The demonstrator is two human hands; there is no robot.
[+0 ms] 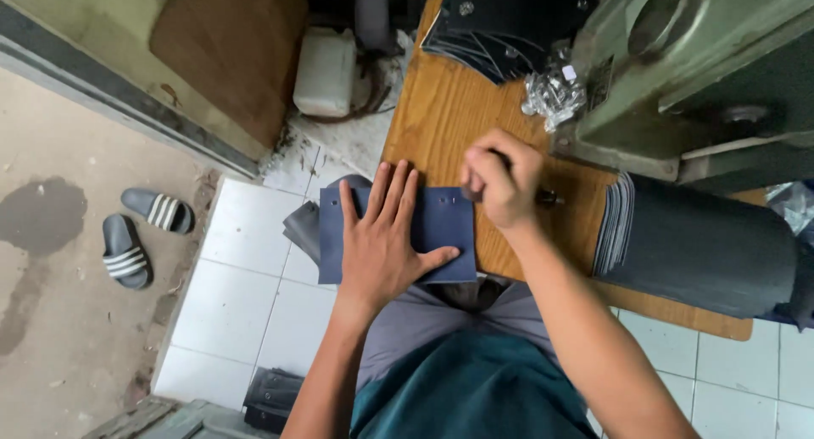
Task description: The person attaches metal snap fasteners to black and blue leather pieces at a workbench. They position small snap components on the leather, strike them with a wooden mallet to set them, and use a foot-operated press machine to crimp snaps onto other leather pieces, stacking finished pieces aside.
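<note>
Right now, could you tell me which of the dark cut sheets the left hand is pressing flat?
The single navy sheet at the wooden table's near edge, under the left hand; the other sheets sit untouched in stacks by the machine.

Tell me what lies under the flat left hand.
The left hand presses flat on a dark blue sheet, which overhangs the wooden table edge. More dark pieces peek out beneath at left. How many are stacked there is hidden by the sheet.

Soft, even daylight is filling the scene, brightest on the white floor tiles [246, 295] at near left. Shadows are lying faint and diffuse. No glare is showing. Wide-angle distortion is bending the edges. Focus is holding fair throughout, with slight softness at the right hand [502, 183].
</note>
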